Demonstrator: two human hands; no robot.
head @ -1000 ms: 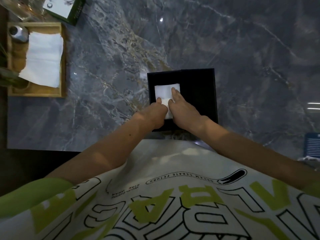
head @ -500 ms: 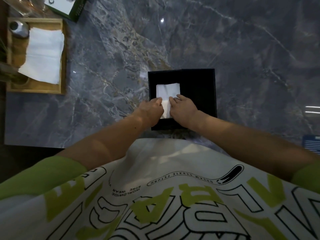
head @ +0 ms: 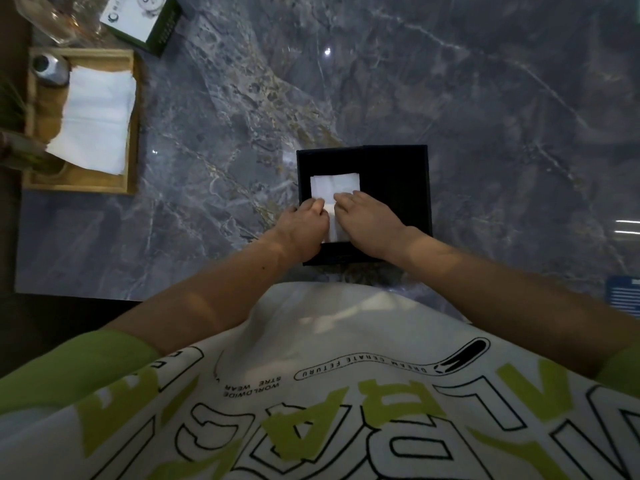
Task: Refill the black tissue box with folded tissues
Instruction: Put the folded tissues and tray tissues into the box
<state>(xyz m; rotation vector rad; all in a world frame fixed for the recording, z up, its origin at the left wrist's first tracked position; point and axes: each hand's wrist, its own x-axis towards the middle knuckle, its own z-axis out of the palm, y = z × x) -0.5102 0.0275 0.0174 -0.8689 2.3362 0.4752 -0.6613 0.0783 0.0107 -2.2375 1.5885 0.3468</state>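
Observation:
The black tissue box (head: 394, 188) stands open on the grey marble table, close to the near edge. A white folded tissue (head: 334, 186) lies inside its left half. My left hand (head: 304, 225) and my right hand (head: 367, 223) rest side by side on the tissue's near part, fingertips curled down onto it. The tissue's near end is hidden under both hands. The box's right half is dark and I cannot tell what it holds.
A wooden tray (head: 133, 133) at the far left holds a stack of white tissues (head: 97, 119) and a small metal jar (head: 50, 67). A green-and-white box (head: 142, 19) and a glass (head: 59, 22) sit behind it. A blue item (head: 623, 299) lies at the right edge.
My right fingers have drawn back from the tissue's middle to its near part. Both hands now press close together on the near end of the tissue.

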